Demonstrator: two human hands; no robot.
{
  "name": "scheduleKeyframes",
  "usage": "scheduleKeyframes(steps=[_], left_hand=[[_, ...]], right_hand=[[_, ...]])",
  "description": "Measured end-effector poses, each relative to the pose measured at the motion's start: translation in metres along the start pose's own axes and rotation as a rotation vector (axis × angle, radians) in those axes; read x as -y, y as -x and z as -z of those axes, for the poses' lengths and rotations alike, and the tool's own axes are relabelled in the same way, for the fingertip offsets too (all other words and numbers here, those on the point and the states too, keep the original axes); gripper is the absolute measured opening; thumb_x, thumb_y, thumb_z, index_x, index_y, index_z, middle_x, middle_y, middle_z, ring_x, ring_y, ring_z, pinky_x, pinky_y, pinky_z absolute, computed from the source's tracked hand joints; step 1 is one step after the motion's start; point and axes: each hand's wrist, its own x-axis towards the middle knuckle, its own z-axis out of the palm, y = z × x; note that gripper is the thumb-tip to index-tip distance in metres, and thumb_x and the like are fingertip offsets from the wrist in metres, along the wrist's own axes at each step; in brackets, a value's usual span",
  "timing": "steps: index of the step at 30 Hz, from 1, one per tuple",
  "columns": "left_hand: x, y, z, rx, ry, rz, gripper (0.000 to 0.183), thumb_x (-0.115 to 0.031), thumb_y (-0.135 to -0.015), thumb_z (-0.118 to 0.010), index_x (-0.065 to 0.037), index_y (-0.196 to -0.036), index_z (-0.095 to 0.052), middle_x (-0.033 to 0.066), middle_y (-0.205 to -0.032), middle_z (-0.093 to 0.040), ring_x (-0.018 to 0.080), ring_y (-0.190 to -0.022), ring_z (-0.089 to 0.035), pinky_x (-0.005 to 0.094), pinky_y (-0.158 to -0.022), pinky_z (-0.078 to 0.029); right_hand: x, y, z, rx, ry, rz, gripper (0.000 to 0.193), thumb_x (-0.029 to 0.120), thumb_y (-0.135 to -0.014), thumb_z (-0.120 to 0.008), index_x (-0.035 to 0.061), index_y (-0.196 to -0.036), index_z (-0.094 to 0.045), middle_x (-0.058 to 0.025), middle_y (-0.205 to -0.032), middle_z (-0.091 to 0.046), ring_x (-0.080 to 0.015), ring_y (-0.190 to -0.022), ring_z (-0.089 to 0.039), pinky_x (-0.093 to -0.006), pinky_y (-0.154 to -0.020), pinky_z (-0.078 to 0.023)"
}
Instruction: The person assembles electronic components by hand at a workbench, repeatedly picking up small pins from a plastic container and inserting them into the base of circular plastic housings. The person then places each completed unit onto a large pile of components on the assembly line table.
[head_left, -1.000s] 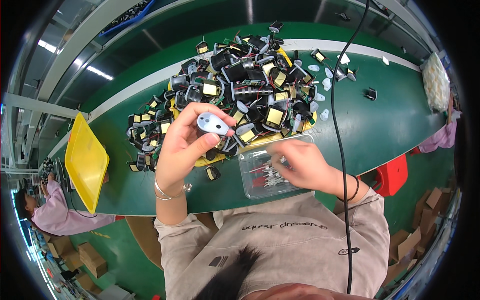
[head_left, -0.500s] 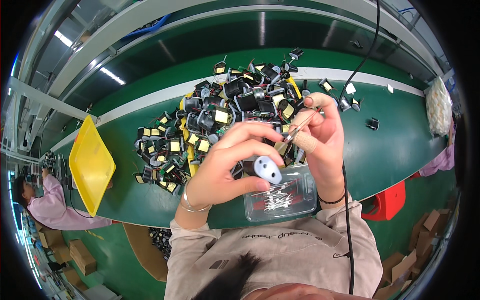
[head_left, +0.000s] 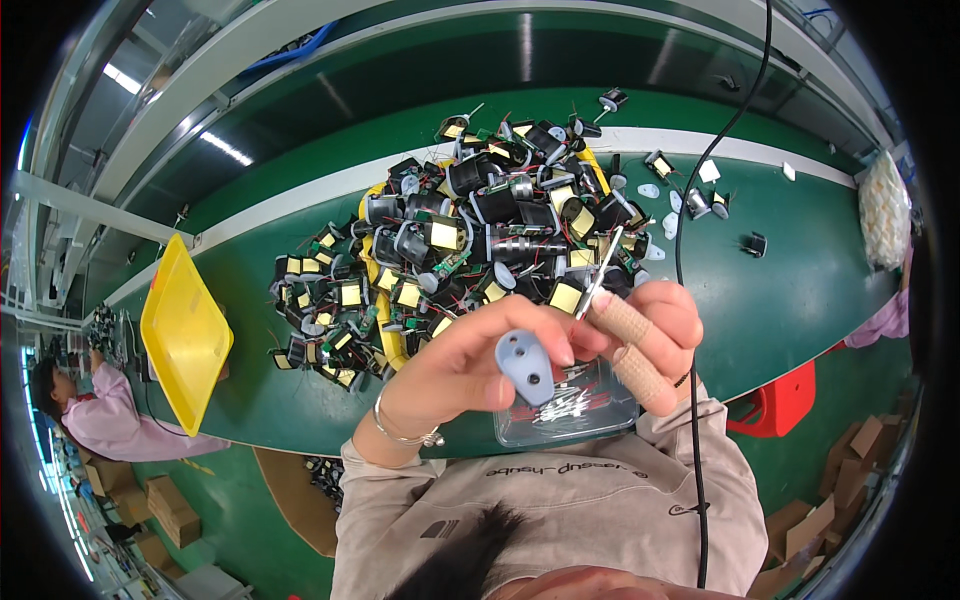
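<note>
My left hand [head_left: 455,365] is closed around a small part with a smooth grey-blue end cap [head_left: 524,368]; the cap has dark holes and faces up. My right hand [head_left: 660,335], with tan tape around two fingers, pinches a thin, pale and metallic rod-like piece [head_left: 601,268] that points up and away. Both hands' fingertips are close together, and their contact is partly hidden. Below them a clear plastic box [head_left: 515,430] holds several thin white and red pieces. Just beyond lies a heap of small black motor assemblies [head_left: 495,205] with green boards, yellow pads and wires.
A yellow tray [head_left: 185,340] stands tilted at the left. Yellow tray edges [head_left: 372,275] show under the heap. A black cable [head_left: 690,400] hangs down right of my hands. Loose grey caps [head_left: 670,222] lie at the right. A red stool [head_left: 780,400] and a co-worker in pink [head_left: 120,415] flank the bench.
Both hands have moved lower and nearer to me. My right hand has turned, so the thin piece now points away. The grey-blue cap has turned more upright.
</note>
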Motion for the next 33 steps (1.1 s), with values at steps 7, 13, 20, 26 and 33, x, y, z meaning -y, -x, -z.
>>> scheduleKeyframes(steps=[7, 13, 20, 26, 33], left_hand=[[0.006, -0.003, 0.01, -0.011, -0.03, -0.014, 0.044, -0.037, -0.078, -0.068, 0.0, -0.099, -0.059, 0.011, -0.109, -0.053, 0.0203, -0.105, -0.049, 0.032, -0.094, -0.034], [-0.011, -0.003, 0.01, 0.065, -0.642, -0.194, 0.032, -0.025, -0.07, -0.074, -0.004, -0.094, -0.064, 0.0079, -0.101, -0.057, 0.0213, -0.101, -0.051, 0.033, -0.091, -0.035], [-0.018, -0.009, 0.008, 0.09, -0.958, -0.181, 0.03, -0.022, -0.069, -0.074, -0.007, -0.093, -0.065, 0.0066, -0.099, -0.059, 0.0242, -0.096, -0.053, 0.034, -0.086, -0.037], [-0.008, -0.013, 0.005, -0.082, -1.098, -0.117, 0.032, -0.008, -0.063, -0.077, -0.001, -0.091, -0.065, 0.0132, -0.095, -0.067, 0.0283, -0.093, -0.063, 0.0372, -0.083, -0.048], [0.011, -0.018, 0.008, -0.278, -1.046, -0.559, 0.039, -0.005, -0.062, -0.078, -0.001, -0.097, -0.063, 0.0087, -0.094, -0.068, 0.0223, -0.086, -0.066, 0.0303, -0.076, -0.049]], right_hand=[[0.0, -0.014, 0.015, 0.179, -0.017, -0.081, 0.038, 0.004, -0.073, -0.069, 0.0089, -0.101, -0.044, -0.0099, -0.09, -0.065, -0.0148, -0.062, -0.047, -0.0267, -0.05, -0.041], [-0.01, -0.022, 0.017, 0.26, -1.237, -1.219, 0.043, 0.015, -0.077, -0.063, 0.0022, -0.116, -0.053, -0.009, -0.115, -0.055, -0.0143, -0.093, -0.051, -0.027, -0.078, -0.043], [-0.016, -0.031, 0.023, 0.343, -1.208, -1.071, 0.017, -0.004, -0.066, -0.069, -0.0025, -0.083, -0.066, -0.0096, -0.083, -0.065, -0.0129, -0.071, -0.057, -0.0243, -0.062, -0.045], [-0.004, -0.03, 0.031, -0.083, -0.789, -1.019, 0.024, -0.006, -0.06, -0.074, -0.0046, -0.082, -0.066, -0.0116, -0.077, -0.067, -0.0167, -0.067, -0.062, -0.0256, -0.059, -0.048], [0.007, -0.041, 0.036, 0.045, -0.634, -0.886, 0.03, 0.0, -0.05, -0.079, -0.0027, -0.078, -0.069, -0.0116, -0.072, -0.067, -0.0179, -0.06, -0.062, -0.0255, -0.054, -0.049]])
